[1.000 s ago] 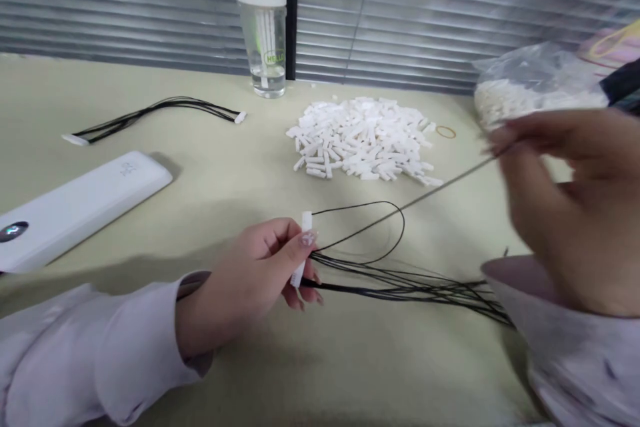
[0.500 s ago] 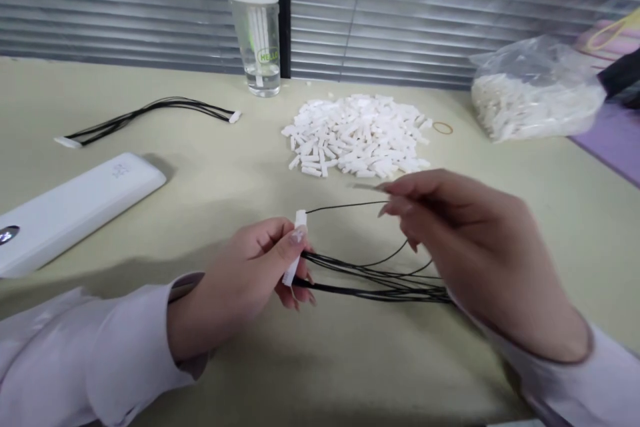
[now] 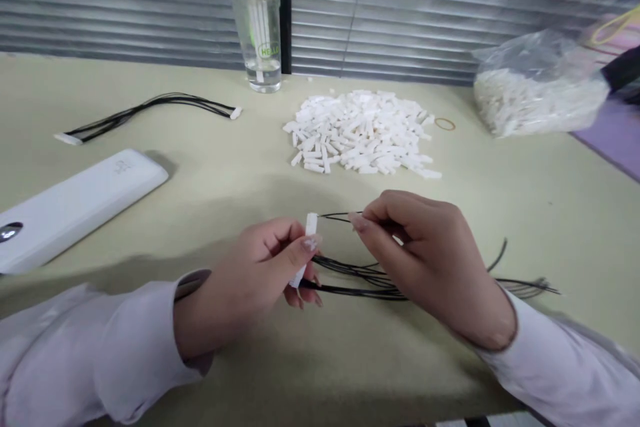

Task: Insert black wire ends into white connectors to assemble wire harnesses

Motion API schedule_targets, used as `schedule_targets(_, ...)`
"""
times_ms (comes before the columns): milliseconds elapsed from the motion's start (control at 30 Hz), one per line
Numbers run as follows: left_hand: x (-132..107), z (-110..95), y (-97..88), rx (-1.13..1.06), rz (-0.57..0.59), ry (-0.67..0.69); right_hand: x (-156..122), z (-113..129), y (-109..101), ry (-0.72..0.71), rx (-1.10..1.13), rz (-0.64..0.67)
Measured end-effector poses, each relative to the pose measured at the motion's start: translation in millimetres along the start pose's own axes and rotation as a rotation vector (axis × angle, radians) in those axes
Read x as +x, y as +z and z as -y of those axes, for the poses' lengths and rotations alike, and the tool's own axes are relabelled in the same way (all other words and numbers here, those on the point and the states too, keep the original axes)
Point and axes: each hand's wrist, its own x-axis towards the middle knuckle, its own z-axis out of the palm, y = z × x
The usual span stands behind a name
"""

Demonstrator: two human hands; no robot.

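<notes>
My left hand (image 3: 260,270) grips a white plastic connector (image 3: 311,224) between thumb and fingers, holding it nearly upright with a slight tilt. A bundle of black wires (image 3: 357,291) runs rightward from below my left thumb, passing under my right hand, and its loose ends show beyond my right wrist. Just right of the connector, my right hand (image 3: 430,260) is closed in a pinch on thin black wire (image 3: 337,216). Two strands show between its fingertips and the connector's top end. Whether both tips sit inside the connector is too small to tell.
Behind my hands lies a pile of white connectors (image 3: 360,133), with a rubber band (image 3: 445,124) beside it. A clear bag of white pieces (image 3: 540,97) stands at the right. A cup (image 3: 260,33), a wired harness (image 3: 150,105) and a white device (image 3: 85,203) are farther left.
My right hand has come left and slightly down, closer to the connector. Two strands now show at the connector's top end where one showed before. My left hand keeps its grip.
</notes>
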Motion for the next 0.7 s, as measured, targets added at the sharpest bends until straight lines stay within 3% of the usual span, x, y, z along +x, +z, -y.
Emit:
schedule_targets(467, -0.3, -1.5, 2.1, 0.072, -0.022, -0.014, 1.0, 0.5, -2.2, -0.019, 0.067, 0.058)
schedule_targets(700, -2.3, -0.4, 1.5, 0.116, -0.019, -0.017, 3.7, 3.3, -4.0, 0.052, 0.126, 0.111)
